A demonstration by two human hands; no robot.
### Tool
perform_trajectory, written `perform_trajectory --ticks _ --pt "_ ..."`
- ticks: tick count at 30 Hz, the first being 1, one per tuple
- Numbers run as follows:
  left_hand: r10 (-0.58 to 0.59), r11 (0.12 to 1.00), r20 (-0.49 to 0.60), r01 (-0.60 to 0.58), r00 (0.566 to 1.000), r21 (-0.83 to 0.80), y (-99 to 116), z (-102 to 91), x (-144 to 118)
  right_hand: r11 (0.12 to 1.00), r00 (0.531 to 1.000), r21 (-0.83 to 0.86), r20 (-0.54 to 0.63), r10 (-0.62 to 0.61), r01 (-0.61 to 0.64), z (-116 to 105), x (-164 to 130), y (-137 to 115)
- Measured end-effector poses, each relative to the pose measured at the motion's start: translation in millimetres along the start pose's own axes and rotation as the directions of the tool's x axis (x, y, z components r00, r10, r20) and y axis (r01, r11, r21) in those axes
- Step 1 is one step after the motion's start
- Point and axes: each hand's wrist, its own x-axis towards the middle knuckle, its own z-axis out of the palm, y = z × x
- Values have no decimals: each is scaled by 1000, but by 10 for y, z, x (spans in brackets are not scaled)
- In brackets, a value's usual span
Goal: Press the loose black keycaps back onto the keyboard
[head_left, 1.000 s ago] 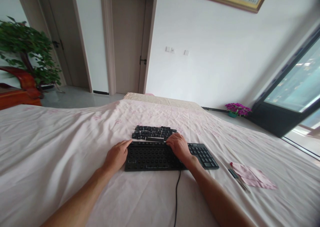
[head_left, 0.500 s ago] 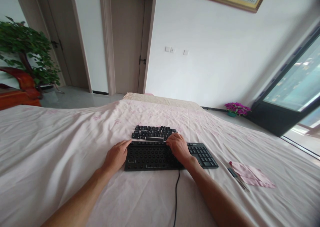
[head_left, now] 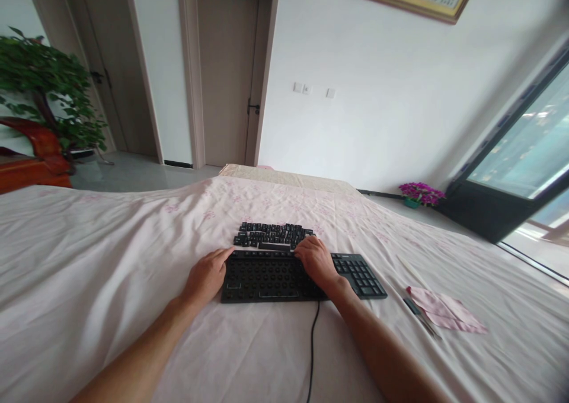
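Observation:
A black wired keyboard (head_left: 267,281) lies on a bed covered with a pale pink sheet (head_left: 111,284). Its main block shows bare round sockets, while the number pad (head_left: 358,275) still carries its keys. Loose black keycaps (head_left: 271,236) are laid out in rows just beyond it. My left hand (head_left: 205,277) rests at the keyboard's far left corner, index finger stretched along the edge. My right hand (head_left: 315,259) lies over the far edge near the keycaps, fingers curled and their tips hidden.
The keyboard's cable (head_left: 311,344) runs toward me. A pink cloth (head_left: 444,317) and a small dark tool (head_left: 418,311) lie to the right on the sheet. Beyond the bed are a door (head_left: 226,71), a green plant (head_left: 48,89), purple flowers (head_left: 421,194) and a large window (head_left: 528,148).
Both hands stay at the keyboard's far edge with barely any movement. The view has shifted very slightly.

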Motion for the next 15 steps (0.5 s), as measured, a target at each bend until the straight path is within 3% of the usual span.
perform_trajectory --ticks 7,15 --pt "7 1000 -7 -7 1000 0 -15 22 -6 994 1000 -108 17 -10 11 70 -40 -75" --pt "16 1000 -1 -16 1000 -4 -25 17 -6 966 995 -257 97 25 1 7 -70 -326"
